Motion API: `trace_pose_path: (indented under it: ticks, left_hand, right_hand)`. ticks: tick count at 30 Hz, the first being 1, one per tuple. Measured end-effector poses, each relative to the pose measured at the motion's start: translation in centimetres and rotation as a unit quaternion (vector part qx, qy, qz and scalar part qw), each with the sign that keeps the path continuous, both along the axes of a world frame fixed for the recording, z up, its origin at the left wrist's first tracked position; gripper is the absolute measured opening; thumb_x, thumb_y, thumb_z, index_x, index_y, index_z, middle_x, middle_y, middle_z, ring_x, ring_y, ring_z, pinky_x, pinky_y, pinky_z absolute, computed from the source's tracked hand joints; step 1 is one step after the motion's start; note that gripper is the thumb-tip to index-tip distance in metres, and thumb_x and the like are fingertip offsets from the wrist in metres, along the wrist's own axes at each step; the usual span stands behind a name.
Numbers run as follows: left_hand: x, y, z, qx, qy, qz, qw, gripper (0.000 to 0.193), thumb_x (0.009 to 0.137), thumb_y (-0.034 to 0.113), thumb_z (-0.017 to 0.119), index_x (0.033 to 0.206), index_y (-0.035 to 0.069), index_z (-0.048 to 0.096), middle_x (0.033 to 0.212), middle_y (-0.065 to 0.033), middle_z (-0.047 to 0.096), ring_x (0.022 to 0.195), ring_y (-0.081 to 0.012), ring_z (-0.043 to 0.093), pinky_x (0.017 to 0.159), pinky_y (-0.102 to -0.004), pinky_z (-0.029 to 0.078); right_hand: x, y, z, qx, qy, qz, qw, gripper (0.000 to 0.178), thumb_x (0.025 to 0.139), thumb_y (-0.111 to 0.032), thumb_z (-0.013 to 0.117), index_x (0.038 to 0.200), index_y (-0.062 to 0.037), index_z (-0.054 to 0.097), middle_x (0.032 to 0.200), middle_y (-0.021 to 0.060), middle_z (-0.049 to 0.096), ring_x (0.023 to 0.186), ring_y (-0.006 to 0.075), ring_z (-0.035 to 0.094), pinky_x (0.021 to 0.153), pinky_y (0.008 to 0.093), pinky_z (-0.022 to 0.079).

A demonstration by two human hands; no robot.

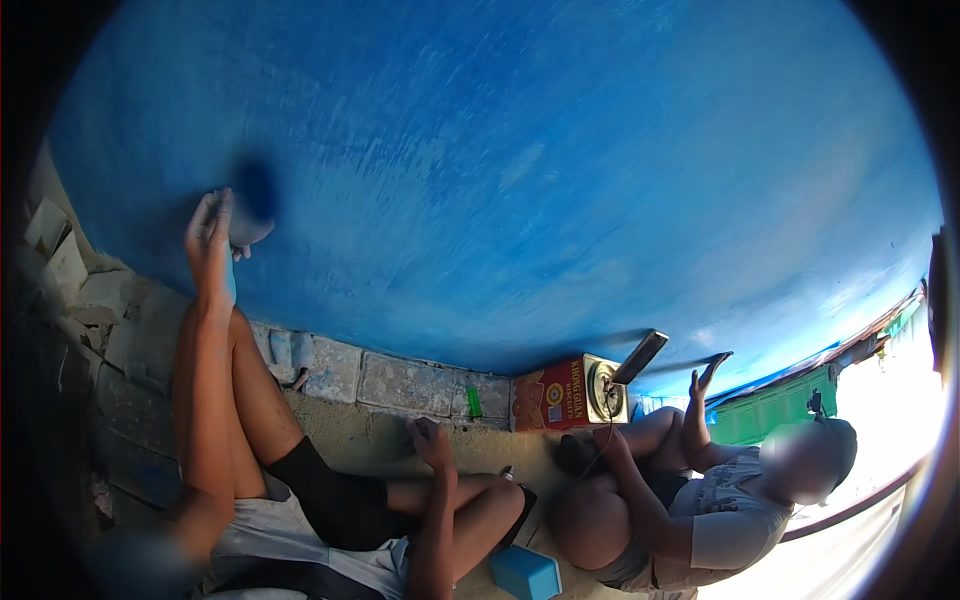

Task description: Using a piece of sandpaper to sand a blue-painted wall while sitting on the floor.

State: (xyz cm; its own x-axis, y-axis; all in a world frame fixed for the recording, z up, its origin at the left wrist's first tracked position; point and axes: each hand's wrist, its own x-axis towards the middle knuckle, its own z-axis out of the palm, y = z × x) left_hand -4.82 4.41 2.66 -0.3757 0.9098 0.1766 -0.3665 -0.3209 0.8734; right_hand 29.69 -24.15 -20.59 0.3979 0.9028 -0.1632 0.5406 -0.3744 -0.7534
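Observation:
My left hand [212, 225] is raised at the left against a large smooth blue surface [500, 170]. Its fingers curl around a greyish rounded thing [246, 232] that is partly hidden and blurred, so its kind does not show. Beside this hand lies a dark, smeared patch on the blue surface. My right hand [432, 447] is low, near my bent leg, in front of a row of grey blocks [405, 385]. Its fingers are closed, and a small dark thing seems to be within them, too dim to name.
At the right a co-worker [720, 510] sits with one hand raised near the blue surface. Next to them stands a red and gold square tin [560, 393], with a dark flat bar [640, 356] above it. A blue plastic container [527, 573] is at the bottom; broken blocks [68, 265] lie far left.

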Motion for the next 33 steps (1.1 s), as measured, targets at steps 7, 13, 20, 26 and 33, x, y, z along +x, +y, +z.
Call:
trace_pose_path:
  ticks: [7,13,20,26,33]
  left_hand:
    - [1.8,-1.4,0.7,0.006,-0.015,-0.009,1.000,0.026,0.100,0.035,0.065,0.096,0.009,0.064,0.071,0.0033,0.053,0.053,-0.0037,0.048,0.044,-0.0210,0.031]
    - [3.7,-2.2,-0.2,0.006,0.019,-0.074,0.997,0.024,0.100,0.031,0.066,0.098,0.007,0.064,0.071,0.0021,0.055,0.052,-0.0056,0.050,0.044,-0.0228,0.036]
    - [3.7,-1.6,-0.4,-0.019,-0.004,-0.049,0.999,0.020,0.098,0.025,0.067,0.101,0.005,0.066,0.076,-0.0016,0.061,0.058,-0.0111,0.057,0.048,-0.0275,0.045]
    - [4.5,-2.3,-1.3,0.082,-0.073,-0.136,0.985,0.024,0.100,0.025,0.066,0.109,0.003,0.065,0.082,-0.0030,0.063,0.063,-0.0112,0.059,0.050,-0.0271,0.046]
    - [2.3,-2.1,-1.1,0.037,-0.010,-0.155,0.987,0.026,0.103,0.029,0.062,0.096,0.004,0.061,0.069,-0.0029,0.063,0.053,-0.0074,0.056,0.043,-0.0270,0.042]
  right_hand:
    - [-0.2,0.0,1.0,-0.053,0.054,-0.018,0.997,0.034,0.102,-0.032,0.061,0.096,0.0007,0.068,0.073,0.0071,0.071,0.065,0.0131,0.068,0.060,0.0307,0.052]
    - [0.0,0.2,0.0,-0.024,0.071,-0.017,0.997,0.033,0.102,-0.029,0.061,0.093,0.0015,0.067,0.074,0.0077,0.070,0.064,0.0136,0.069,0.060,0.0306,0.052]
    - [1.5,-1.8,-4.1,0.050,-0.133,0.019,0.990,0.032,0.102,-0.026,0.061,0.090,0.0025,0.066,0.075,0.0099,0.070,0.063,0.0176,0.069,0.056,0.0324,0.052]
    - [1.7,3.4,-2.5,-0.004,-0.046,0.056,0.997,0.032,0.101,-0.028,0.061,0.095,0.0027,0.067,0.076,0.0126,0.071,0.068,0.0200,0.070,0.061,0.0348,0.053]
    - [5.4,2.8,-8.7,-0.056,0.021,0.031,0.998,0.034,0.100,-0.031,0.061,0.100,0.0029,0.068,0.078,0.0157,0.072,0.073,0.0228,0.072,0.066,0.0377,0.054]
